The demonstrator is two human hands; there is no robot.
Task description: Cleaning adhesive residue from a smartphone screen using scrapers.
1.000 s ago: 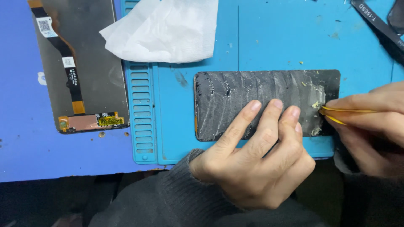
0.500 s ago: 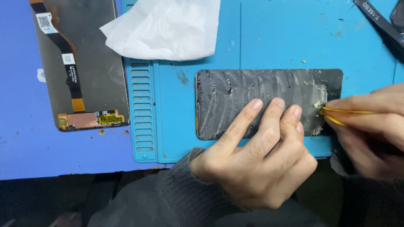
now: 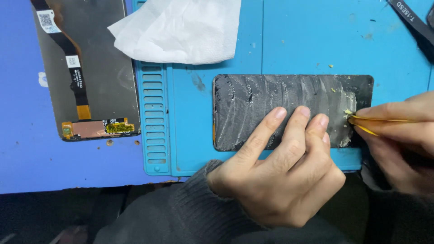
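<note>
A black phone screen panel (image 3: 271,104), smeared with grey glue residue, lies flat on a light blue work mat (image 3: 307,45). My left hand (image 3: 280,171) presses down on its near edge with three fingertips, holding it still. My right hand (image 3: 400,135) comes in from the right and pinches a thin yellow pick (image 3: 368,124), whose tip touches a lump of yellowish residue near the panel's right end.
A second display panel (image 3: 90,68) with a black flex cable lies face down at the left on the darker blue surface. A crumpled white tissue (image 3: 181,29) rests at the mat's top. A black tool (image 3: 413,22) lies at the top right.
Both hands hold nearly the same pose. The view has shifted slightly, and the pick tip stays at the same spot on the panel's right end.
</note>
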